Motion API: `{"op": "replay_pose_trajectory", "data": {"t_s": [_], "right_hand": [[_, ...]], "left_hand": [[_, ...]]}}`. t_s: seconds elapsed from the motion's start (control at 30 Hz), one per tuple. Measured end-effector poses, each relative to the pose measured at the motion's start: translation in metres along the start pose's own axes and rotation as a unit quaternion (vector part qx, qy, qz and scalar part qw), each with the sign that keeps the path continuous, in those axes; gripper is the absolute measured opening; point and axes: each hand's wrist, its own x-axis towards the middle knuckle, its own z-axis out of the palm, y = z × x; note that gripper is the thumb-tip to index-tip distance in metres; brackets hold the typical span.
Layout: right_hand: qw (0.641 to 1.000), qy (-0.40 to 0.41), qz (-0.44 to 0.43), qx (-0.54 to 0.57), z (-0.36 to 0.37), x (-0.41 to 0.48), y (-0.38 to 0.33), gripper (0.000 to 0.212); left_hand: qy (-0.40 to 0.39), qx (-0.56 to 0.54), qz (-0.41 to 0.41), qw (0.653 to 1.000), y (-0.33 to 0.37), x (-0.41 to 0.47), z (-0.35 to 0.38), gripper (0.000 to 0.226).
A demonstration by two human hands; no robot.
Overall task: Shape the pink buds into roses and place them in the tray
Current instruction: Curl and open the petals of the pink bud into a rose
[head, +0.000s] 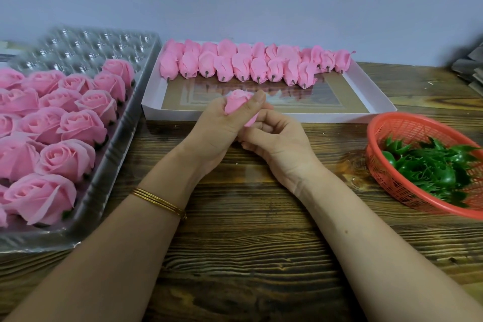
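Observation:
My left hand [219,128] grips a pink bud [236,102] above the wooden table, thumb pressed along its side. My right hand [277,138] has curled fingers at the bud's lower end; its base is hidden between the hands. Beyond them a white shallow box [376,91] holds two rows of unshaped pink buds [243,65] with dark stubs. At the left a clear plastic cavity tray [109,165] holds several finished pink roses [65,123]; its far cavities stand empty.
A red plastic basket [392,128] with green leaf-shaped calyx pieces [433,167] sits at the right. Grey stacked items [470,65] lie at the far right edge. A plain wall runs behind the table. A gold bangle [159,202] circles my left wrist.

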Motion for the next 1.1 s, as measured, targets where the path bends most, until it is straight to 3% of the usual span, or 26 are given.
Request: {"op": "replay_pose_trajectory", "data": {"t_s": [0.17, 0.3, 0.4, 0.53, 0.67, 0.83, 0.97, 1.1], "right_hand": [[1.0, -0.015, 0.002, -0.006, -0.001, 0.0, -0.001, 0.023], [0.999, -0.032, 0.015, -0.019, -0.002, -0.001, -0.004, 0.019], [0.999, -0.044, 0.023, -0.016, -0.003, -0.002, -0.005, 0.013], [0.998, -0.051, 0.032, 0.001, -0.004, -0.001, -0.005, 0.019], [0.999, -0.033, 0.039, 0.016, -0.004, 0.002, -0.003, 0.023], [0.999, 0.015, -0.002, -0.044, -0.002, 0.003, 0.003, 0.024], [0.998, 0.037, -0.017, -0.048, -0.003, 0.004, 0.005, 0.022], [0.998, 0.038, -0.019, -0.043, -0.001, 0.004, 0.005, 0.025]], "left_hand": [[-0.025, 0.019, 0.006, 0.999, 0.002, -0.002, -0.002, 0.034], [-0.045, 0.044, 0.011, 0.998, 0.004, -0.005, -0.005, 0.046], [-0.064, 0.053, 0.027, 0.996, 0.003, -0.005, -0.007, 0.042], [-0.079, 0.055, 0.025, 0.995, -0.003, 0.0, -0.01, 0.046], [-0.061, 0.049, 0.025, 0.997, -0.004, 0.0, -0.007, 0.036], [-0.029, 0.02, 0.031, 0.999, -0.002, -0.001, -0.001, 0.049], [-0.029, 0.013, 0.031, 0.999, -0.004, 0.002, -0.003, 0.019], [-0.039, 0.007, 0.041, 0.998, -0.006, 0.002, -0.002, 0.018]]}}
